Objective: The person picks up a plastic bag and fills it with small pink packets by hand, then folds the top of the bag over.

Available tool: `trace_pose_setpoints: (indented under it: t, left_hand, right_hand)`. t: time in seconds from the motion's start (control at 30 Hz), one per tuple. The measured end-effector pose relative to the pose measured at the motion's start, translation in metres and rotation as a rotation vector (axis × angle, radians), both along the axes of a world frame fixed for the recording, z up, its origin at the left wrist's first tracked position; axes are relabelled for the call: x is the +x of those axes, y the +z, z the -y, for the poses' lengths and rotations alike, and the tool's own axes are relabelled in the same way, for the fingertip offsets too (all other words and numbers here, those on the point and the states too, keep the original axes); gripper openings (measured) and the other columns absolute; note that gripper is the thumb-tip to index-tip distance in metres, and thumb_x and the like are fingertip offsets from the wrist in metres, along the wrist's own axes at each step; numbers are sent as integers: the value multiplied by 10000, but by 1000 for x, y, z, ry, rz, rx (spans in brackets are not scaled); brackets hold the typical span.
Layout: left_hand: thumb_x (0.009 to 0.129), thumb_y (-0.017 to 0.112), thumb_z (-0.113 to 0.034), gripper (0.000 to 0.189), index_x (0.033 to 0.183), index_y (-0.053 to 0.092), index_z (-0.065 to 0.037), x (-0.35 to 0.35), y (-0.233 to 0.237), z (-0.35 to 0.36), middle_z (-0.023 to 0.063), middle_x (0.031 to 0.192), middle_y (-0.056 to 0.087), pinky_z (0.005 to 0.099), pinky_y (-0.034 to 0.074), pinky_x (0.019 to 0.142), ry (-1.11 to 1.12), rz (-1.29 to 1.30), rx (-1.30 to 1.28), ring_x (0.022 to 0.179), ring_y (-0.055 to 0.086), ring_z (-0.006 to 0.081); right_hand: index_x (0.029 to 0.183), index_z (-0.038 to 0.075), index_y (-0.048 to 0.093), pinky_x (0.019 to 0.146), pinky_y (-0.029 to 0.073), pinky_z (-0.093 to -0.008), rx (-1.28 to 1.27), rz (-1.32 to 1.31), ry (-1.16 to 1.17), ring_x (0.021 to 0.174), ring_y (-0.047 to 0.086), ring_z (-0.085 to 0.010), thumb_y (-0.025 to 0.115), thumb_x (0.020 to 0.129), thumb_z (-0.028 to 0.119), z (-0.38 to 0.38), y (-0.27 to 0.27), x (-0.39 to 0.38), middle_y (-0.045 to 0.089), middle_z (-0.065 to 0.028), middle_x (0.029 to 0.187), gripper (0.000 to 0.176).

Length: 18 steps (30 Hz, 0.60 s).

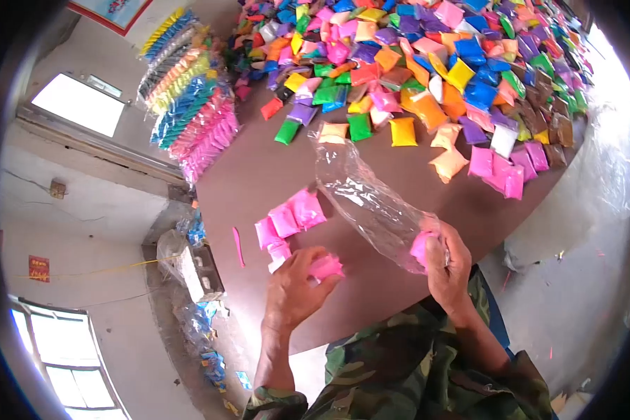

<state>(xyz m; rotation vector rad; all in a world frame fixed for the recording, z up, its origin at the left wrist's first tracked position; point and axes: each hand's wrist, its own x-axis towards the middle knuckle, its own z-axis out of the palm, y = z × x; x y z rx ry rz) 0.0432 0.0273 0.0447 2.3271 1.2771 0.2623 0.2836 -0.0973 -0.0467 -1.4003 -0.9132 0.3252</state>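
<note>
My left hand (295, 285) is closed round a small pink packet (326, 267), low over the brown table. Just beyond it lie several more pink packets (284, 220) in a short row, one partly hidden behind my fingers. My right hand (446, 264) grips the near end of a long clear plastic bag (367, 199), with a pink packet (423, 249) at that end beside my fingers. The bag stretches away to the far left over the table, its other end by a peach packet (333, 131). A thin pink stick (239, 246) lies left of the row.
A large heap of coloured packets (427, 70) covers the far side of the brown table (259, 161). Filled clear bags of packets (189, 98) are stacked at its far left edge. Clear plastic sheeting (595, 182) hangs at the right, and a grey block (206, 269) stands beyond the left edge.
</note>
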Motion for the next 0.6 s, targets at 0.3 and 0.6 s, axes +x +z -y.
trace_pose_setpoints:
  t: [0.3,0.6]
  left_hand:
    - [805,967,-206,529,1219,687,-34,58,21,-7,147,1102,735,390,606,748,66,380,112,930,738,278]
    - [793,948,-203,528,1229,696,-42,122,-15,11,144,1093,736,398,584,753,-125,268,206,887,712,288]
  right_hand:
    - [1271,-10,683,820,548,-334,-32,-2,-9,898,679,-194,644,1084,129,1,6,-1,718,-146,1064,236]
    - [1299,-23,666,839,552,-329,-16,-57,6,925,689,-195,642,1089,130,-1,5,-1,723,-146,1092,261]
